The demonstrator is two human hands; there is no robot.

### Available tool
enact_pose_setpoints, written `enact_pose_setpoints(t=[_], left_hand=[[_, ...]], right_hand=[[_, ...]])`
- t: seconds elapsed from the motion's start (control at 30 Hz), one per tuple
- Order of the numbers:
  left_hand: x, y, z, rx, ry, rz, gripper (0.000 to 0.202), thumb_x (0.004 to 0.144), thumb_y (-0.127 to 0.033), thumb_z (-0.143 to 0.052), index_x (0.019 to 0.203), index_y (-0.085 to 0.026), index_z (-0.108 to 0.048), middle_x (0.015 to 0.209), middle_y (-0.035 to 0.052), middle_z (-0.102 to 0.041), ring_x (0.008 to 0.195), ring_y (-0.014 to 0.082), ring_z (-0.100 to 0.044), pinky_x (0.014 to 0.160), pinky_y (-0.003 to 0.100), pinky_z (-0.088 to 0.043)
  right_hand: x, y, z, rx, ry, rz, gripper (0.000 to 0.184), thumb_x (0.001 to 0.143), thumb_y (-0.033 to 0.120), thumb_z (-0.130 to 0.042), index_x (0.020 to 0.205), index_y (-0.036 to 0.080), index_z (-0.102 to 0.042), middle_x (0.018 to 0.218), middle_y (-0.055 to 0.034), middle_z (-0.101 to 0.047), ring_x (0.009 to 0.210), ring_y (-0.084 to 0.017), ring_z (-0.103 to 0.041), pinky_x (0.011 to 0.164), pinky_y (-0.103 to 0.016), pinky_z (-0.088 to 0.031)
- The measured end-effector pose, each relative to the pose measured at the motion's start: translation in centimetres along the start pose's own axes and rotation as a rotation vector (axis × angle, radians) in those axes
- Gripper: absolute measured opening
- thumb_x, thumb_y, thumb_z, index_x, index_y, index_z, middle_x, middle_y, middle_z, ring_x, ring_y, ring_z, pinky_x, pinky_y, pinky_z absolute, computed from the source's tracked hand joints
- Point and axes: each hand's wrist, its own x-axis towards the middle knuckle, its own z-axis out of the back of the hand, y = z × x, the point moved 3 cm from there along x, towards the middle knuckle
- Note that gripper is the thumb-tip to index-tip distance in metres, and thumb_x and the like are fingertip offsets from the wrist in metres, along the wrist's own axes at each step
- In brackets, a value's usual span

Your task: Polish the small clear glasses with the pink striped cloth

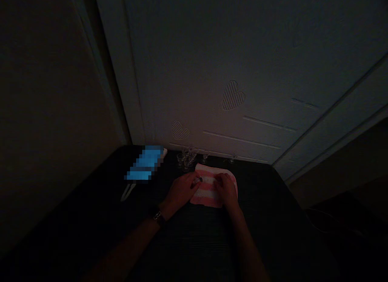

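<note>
A pink-and-white striped cloth (pixel 208 186) lies spread on the dark table, under both hands. My left hand (pixel 183 189), with a dark band at the wrist, is closed at the cloth's left side. Between its fingertips is a small clear glass (pixel 198 179), mostly hidden and dim. On the right part of the cloth, my right hand (pixel 226 189) has its fingers curled together and pinching the fabric. Just behind the cloth stands a cluster of tiny stemmed glasses (pixel 186 157). Another little glass (pixel 205 156) is right of the cluster, and one more (pixel 232 158) farther right.
A phone with a lit, pixelated blue screen (pixel 145 164) is at the table's back left, a pale strap (pixel 127 192) beside it. Behind the dark table (pixel 194 241) rises a pale wall panel (pixel 194 92) with raised striped hearts. The light is very low.
</note>
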Motion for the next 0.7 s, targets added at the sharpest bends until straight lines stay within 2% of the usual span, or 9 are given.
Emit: enact_pose_setpoints(t=[0.13, 0.3, 0.43, 0.7], left_hand=[[0.0, -0.3, 0.1, 0.0, -0.003, -0.026, 0.019, 0.083, -0.025, -0.044, 0.097, -0.023, -0.056, 0.095, 0.0018, -0.063, 0.083, 0.0157, -0.058, 0.073, 0.026, -0.043], [-0.1, -0.4, 0.1, 0.036, -0.006, -0.036, 0.018, 0.084, -0.026, -0.042, 0.094, -0.024, -0.057, 0.093, 0.0019, -0.063, 0.083, 0.016, -0.058, 0.071, 0.026, -0.042], [-0.1, -0.5, 0.2, 0.048, -0.019, -0.04, 0.019, 0.084, -0.028, -0.042, 0.096, -0.023, -0.056, 0.095, 0.0019, -0.062, 0.085, 0.0163, -0.058, 0.074, 0.027, -0.042], [-0.2, -0.7, -0.1, 0.077, 0.021, -0.043, 0.017, 0.084, -0.026, -0.042, 0.095, -0.023, -0.055, 0.096, 0.0022, -0.062, 0.086, 0.0156, -0.057, 0.075, 0.026, -0.042]], right_hand=[[-0.2, 1.1, -0.3, 0.004, 0.036, 0.021, 0.019, 0.074, 0.014, -0.047, 0.088, 0.02, -0.06, 0.087, -0.0052, -0.06, 0.082, -0.019, -0.055, 0.075, -0.03, -0.042], [-0.4, 2.4, 0.4, 0.05, -0.042, 0.047, 0.02, 0.077, 0.014, -0.043, 0.087, 0.02, -0.06, 0.091, -0.0053, -0.058, 0.081, -0.017, -0.054, 0.074, -0.03, -0.041], [-0.3, 2.2, 0.9, 0.044, -0.102, 0.006, 0.019, 0.078, 0.017, -0.044, 0.088, 0.02, -0.059, 0.092, -0.0053, -0.057, 0.084, -0.018, -0.053, 0.076, -0.03, -0.041], [-0.5, 1.5, -0.2, -0.012, -0.019, 0.032, 0.021, 0.074, 0.015, -0.048, 0.092, 0.018, -0.058, 0.096, -0.0077, -0.056, 0.087, -0.019, -0.052, 0.078, -0.03, -0.041]])
